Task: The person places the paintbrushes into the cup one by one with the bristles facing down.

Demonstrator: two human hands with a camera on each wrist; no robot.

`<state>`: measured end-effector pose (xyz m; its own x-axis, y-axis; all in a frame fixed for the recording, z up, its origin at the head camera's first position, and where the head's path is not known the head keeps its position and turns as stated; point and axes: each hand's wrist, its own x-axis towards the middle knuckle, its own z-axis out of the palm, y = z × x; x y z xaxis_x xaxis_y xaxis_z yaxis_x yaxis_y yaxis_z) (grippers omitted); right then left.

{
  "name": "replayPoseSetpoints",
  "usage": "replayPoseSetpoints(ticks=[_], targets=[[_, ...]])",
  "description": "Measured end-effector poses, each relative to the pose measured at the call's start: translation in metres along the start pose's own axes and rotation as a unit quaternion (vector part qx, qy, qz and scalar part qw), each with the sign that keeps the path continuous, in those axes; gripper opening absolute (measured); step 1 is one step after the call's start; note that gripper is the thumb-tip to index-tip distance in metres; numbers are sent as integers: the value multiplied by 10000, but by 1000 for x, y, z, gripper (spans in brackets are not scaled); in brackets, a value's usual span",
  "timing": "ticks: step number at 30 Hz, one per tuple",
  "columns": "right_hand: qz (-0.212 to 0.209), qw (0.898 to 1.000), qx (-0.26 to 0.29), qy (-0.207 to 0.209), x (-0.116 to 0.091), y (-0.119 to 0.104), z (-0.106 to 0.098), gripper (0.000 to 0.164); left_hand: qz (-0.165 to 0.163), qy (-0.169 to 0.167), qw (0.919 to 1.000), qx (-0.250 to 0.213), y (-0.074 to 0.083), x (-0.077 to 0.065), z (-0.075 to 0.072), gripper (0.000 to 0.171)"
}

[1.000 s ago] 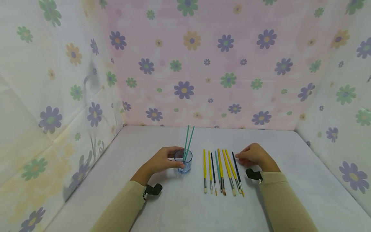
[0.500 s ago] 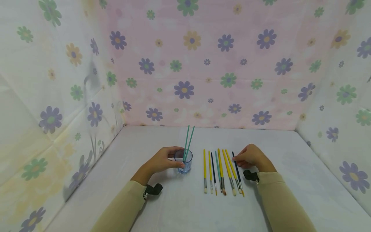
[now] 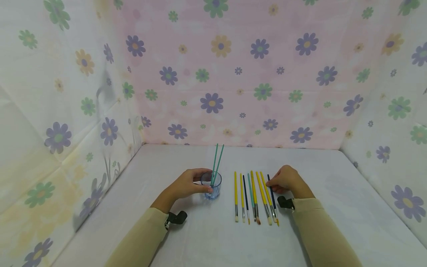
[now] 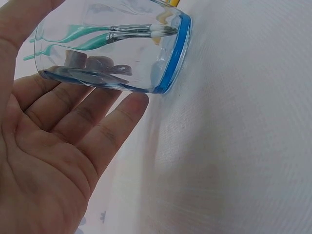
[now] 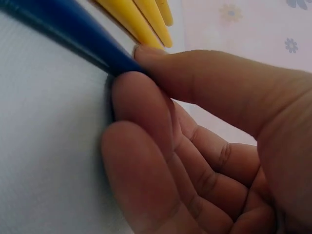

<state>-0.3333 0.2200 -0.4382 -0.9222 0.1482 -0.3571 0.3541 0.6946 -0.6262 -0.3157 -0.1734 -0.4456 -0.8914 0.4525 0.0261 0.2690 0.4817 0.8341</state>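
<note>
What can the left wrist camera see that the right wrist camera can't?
Only the left wrist view shows the glass, two green brushes inside it and the left hand. Only the right wrist view shows the right hand pinching a dark blue handle. Both show the white table and something yellow, just a sliver in the left one.

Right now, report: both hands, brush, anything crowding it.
Left hand around transparent blue-based cup, two green-handled paintbrushes inside. Right hand pinching dark-blue-handled paintbrush near handle end. Crowding: yellow-handled paintbrush close alongside.
</note>
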Motion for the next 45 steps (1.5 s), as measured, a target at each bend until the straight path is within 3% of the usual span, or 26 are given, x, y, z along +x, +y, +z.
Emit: replayPoseSetpoints(ticks=[12,21,30,45], targets=[[-178,9998,-75,14,-3,1,0,29,79,-70,9999,-91,0,-2,-1,73],[-368,9990,-92,219,-6,2,-6,34,33,-105,9999,-56,3,-1,0,72],[-441,9976,418,343,-15,-13,-17,42,24,-82,9999,-76,2,-1,0,73],[-1375,9826,1138,514,-39,-36,-29,41,42,-49,10000,22,-1,1,0,73]])
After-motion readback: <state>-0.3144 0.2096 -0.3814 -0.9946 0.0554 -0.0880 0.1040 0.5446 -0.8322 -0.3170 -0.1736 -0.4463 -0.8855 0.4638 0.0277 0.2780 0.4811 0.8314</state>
